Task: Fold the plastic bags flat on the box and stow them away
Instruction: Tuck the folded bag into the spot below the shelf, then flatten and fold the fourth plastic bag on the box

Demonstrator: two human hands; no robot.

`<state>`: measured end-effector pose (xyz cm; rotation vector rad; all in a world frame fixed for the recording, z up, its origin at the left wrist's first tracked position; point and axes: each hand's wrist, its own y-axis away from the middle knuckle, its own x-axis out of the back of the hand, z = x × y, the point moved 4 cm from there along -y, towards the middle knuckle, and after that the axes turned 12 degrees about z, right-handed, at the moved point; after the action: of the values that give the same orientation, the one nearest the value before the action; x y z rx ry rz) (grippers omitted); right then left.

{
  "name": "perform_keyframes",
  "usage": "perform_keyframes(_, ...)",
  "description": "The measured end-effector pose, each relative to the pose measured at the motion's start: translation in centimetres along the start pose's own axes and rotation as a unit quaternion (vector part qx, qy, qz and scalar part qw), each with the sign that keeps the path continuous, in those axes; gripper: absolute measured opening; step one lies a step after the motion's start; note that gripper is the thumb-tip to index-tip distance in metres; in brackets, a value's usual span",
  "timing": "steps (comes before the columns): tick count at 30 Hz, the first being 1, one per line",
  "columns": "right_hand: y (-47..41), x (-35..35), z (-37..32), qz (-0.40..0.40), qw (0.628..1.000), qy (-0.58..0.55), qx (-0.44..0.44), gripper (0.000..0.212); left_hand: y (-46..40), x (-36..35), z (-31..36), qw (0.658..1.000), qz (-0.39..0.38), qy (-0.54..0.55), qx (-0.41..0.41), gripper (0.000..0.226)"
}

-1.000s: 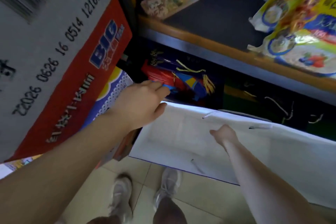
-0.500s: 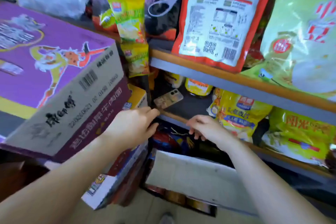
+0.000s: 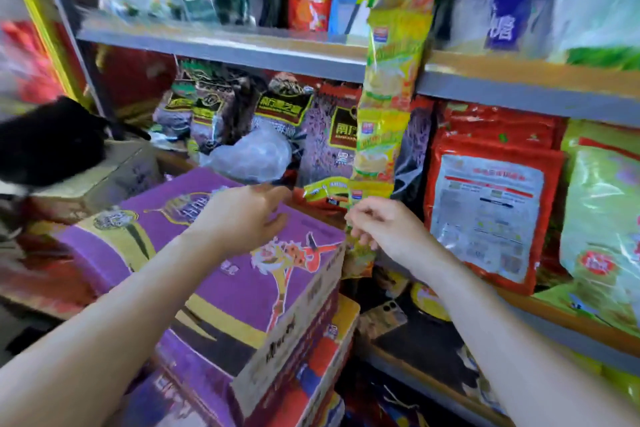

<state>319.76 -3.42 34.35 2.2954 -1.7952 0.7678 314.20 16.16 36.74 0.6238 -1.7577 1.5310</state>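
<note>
The purple box (image 3: 221,274) fills the lower centre of the frame, its top bare, ready as your folding surface. A crumpled clear plastic bag (image 3: 252,156) sits just behind it, mid-frame. Your left hand (image 3: 242,215) hovers over the box, fingers relaxed, reaching toward that bag. Your right hand (image 3: 384,229) is loosely curled; whether it pinches anything, I cannot tell. Next, it seems, you take the bag and spread it on the box.

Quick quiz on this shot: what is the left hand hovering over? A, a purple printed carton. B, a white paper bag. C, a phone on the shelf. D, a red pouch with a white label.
A: the left hand reaches out above the top of the purple printed carton.
</note>
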Motion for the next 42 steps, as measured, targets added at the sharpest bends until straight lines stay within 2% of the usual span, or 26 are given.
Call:
perform_keyframes(3,-3.9,-4.3,-2.1,0.038,0.999,0.01,0.013,0.023,-1.7,-1.3,-7.1,0.999,-0.034,-0.021,0.028,0.029)
perform_keyframes(6,-8.7,-9.1,-3.4,0.098,0.994,0.038,0.015,0.025,-4.1,-4.3,-14.2,0.997,-0.062,-0.011,0.042,0.033)
perform_keyframes(9,-13.7,-13.1,-4.0,0.14,0.987,0.08,-0.01,0.013,-7.1,-9.3,-20.6,0.99,-0.089,0.079,0.079,0.038)
perform_keyframes(11,-16.5,-14.6,-3.9,0.156,0.981,0.107,-0.04,0.015,-9.0,-13.0,-23.6,0.981,-0.106,0.129,0.097,0.044)
perform_keyframes(15,-19.8,-15.9,-3.4,0.208,0.967,0.118,-0.085,0.017,-11.5,-19.0,-27.1,0.981,-0.129,0.106,0.098,0.062)
perform_keyframes(22,-21.3,-17.3,-1.7,0.238,0.953,0.15,-0.111,0.018,-14.6,-26.3,-29.2,0.981,-0.148,0.111,0.063,0.086)
perform_keyframes(24,-20.7,-17.3,-1.0,0.245,0.949,0.149,-0.128,0.017,-15.3,-27.6,-29.3,0.979,-0.144,0.117,0.086,0.075)
perform_keyframes(25,-20.3,-17.3,-0.8,0.251,0.947,0.148,-0.137,0.015,-15.6,-27.5,-29.1,0.978,-0.135,0.13,0.087,0.061)
perform_keyframes(27,-19.4,-17.0,-0.7,0.275,0.94,0.141,-0.143,0.013,-15.5,-25.9,-27.8,0.975,-0.103,0.191,0.054,0.031)
perform_keyframes(28,-18.9,-16.8,-1.0,0.296,0.937,0.125,-0.139,0.012,-15.4,-24.4,-27.0,0.971,-0.069,0.228,0.029,0.026)
perform_keyframes(31,-17.3,-16.2,-3.3,0.336,0.936,0.04,-0.094,0.026,-14.6,-16.9,-24.4,0.943,0.055,0.326,-0.038,0.021)
perform_keyframes(34,-15.4,-15.6,-6.4,0.338,0.939,-0.042,-0.037,0.043,-12.8,-9.4,-21.6,0.915,0.07,0.387,-0.094,0.024)
perform_keyframes(38,-11.0,-14.5,-9.9,0.371,0.923,-0.105,0.006,0.021,-9.1,-2.1,-19.0,0.872,0.001,0.487,-0.044,0.016)
perform_keyframes(40,-8.6,-14.0,-10.5,0.371,0.916,-0.154,-0.013,0.021,-6.6,-0.2,-17.6,0.81,-0.105,0.577,0.01,0.011)
perform_keyframes(42,-6.0,-13.5,-9.8,0.36,0.902,-0.226,-0.075,0.013,-3.8,1.2,-16.3,0.747,-0.195,0.633,0.046,0.034)
